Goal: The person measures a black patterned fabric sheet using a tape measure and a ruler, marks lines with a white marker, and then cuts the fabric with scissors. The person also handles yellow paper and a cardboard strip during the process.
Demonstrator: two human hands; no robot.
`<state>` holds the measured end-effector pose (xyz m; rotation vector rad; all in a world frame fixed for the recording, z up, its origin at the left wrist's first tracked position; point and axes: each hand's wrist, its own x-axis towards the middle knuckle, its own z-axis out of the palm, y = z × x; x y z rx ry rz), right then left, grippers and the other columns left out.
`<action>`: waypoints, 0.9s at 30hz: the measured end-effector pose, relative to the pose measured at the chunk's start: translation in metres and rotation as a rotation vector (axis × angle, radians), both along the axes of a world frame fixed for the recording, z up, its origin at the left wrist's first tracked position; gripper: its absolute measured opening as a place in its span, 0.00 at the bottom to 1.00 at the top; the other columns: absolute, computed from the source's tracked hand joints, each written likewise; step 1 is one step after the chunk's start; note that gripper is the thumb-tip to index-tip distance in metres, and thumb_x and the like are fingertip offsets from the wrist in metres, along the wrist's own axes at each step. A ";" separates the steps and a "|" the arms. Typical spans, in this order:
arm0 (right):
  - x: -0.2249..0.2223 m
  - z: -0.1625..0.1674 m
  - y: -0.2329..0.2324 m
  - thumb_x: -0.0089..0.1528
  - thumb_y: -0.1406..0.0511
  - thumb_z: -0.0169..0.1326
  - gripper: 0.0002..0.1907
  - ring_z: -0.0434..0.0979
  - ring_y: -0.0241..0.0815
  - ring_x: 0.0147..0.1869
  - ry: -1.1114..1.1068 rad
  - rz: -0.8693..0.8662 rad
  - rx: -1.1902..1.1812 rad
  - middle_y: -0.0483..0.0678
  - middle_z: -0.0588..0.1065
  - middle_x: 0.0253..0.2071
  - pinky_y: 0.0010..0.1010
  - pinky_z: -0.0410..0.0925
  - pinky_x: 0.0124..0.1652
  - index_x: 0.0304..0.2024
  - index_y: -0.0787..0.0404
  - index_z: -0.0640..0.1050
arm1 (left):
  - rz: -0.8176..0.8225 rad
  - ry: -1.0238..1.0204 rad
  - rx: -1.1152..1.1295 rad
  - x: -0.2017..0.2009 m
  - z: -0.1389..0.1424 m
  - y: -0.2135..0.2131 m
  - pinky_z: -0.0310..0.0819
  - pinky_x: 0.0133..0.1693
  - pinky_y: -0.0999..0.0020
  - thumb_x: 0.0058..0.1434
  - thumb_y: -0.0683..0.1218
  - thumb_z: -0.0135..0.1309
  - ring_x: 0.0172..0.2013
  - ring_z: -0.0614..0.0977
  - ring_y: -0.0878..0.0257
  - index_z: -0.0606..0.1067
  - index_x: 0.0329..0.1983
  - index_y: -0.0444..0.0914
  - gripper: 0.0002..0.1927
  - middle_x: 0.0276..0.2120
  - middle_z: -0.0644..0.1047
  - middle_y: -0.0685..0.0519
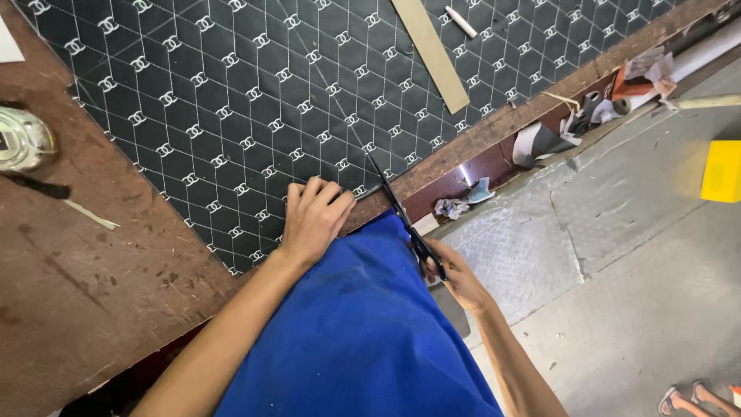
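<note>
A worn brown wooden table (pixel 85 286), scratched and dusty, carries a large sheet of black quilted fabric (pixel 255 100) stitched in a white hexagon pattern, which reaches the table's near edge. The left hand (pixel 312 220) lies flat on the fabric's edge, fingers spread, pressing it down. The right hand (pixel 455 270) is closed around the handles of black scissors (pixel 401 216), whose blades point into the fabric at the edge. A long wooden ruler (pixel 432 50) and a white chalk stick (pixel 461 22) rest on the fabric farther off. Below the table lies grey patterned floor (pixel 617 255) with scraps (pixel 463 202) along its foot and a yellow box (pixel 722 171) at the right.
</note>
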<state>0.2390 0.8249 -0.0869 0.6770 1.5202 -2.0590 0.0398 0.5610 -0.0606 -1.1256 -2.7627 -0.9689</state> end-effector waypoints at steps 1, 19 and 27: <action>0.000 0.001 -0.001 0.65 0.56 0.56 0.30 0.65 0.32 0.34 0.005 -0.008 -0.015 0.40 0.70 0.31 0.25 0.62 0.35 0.64 0.67 0.72 | -0.003 -0.003 -0.013 0.000 0.000 0.000 0.60 0.44 0.58 0.62 0.46 0.60 0.44 0.74 0.59 0.78 0.39 0.43 0.04 0.35 0.74 0.58; -0.012 0.015 0.005 0.64 0.58 0.60 0.26 0.65 0.30 0.30 -0.087 0.004 -0.022 0.38 0.68 0.28 0.23 0.62 0.30 0.61 0.64 0.77 | -0.006 -0.035 -0.083 -0.002 -0.002 0.002 0.61 0.44 0.56 0.58 0.46 0.60 0.43 0.74 0.59 0.77 0.36 0.44 0.05 0.35 0.73 0.58; -0.046 0.010 -0.009 0.66 0.57 0.57 0.26 0.67 0.28 0.31 0.019 0.031 0.103 0.38 0.70 0.30 0.22 0.63 0.31 0.61 0.65 0.74 | 0.008 -0.019 -0.078 -0.002 -0.005 0.001 0.60 0.44 0.56 0.60 0.47 0.59 0.43 0.73 0.57 0.77 0.36 0.45 0.03 0.36 0.73 0.59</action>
